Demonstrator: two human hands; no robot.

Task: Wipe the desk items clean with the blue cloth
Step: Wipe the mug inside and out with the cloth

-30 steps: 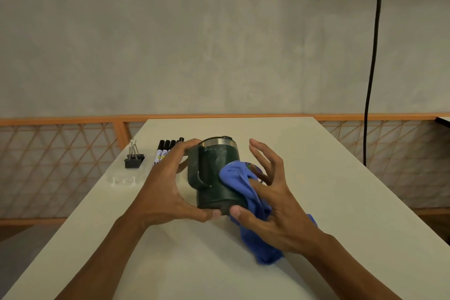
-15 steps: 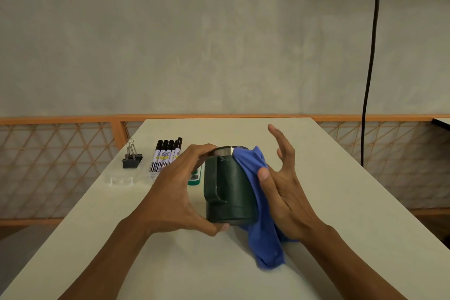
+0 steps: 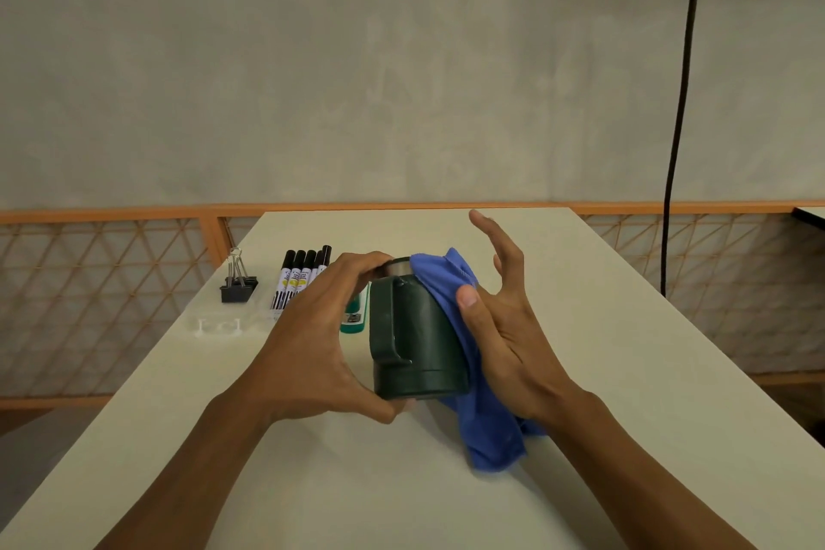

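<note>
Left hand clasps mug rim-to-base at frame centre; right hand, fingers splayed, apparently palms blue cloth against mug's right side.

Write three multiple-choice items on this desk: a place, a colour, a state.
1. The binder clip lies where? A) left of the markers B) right of them C) on top of them
2. The mug is what colour? A) red B) dark green C) white
3. The right hand's fingers are? A) clenched B) hooked through the handle C) straight, while the thumb pins the cloth to the mug
Key: 1 A, the clip sits left of the marker row; 2 B, its body is dark green; 3 C, the fingers fan out beyond the cloth.
</note>
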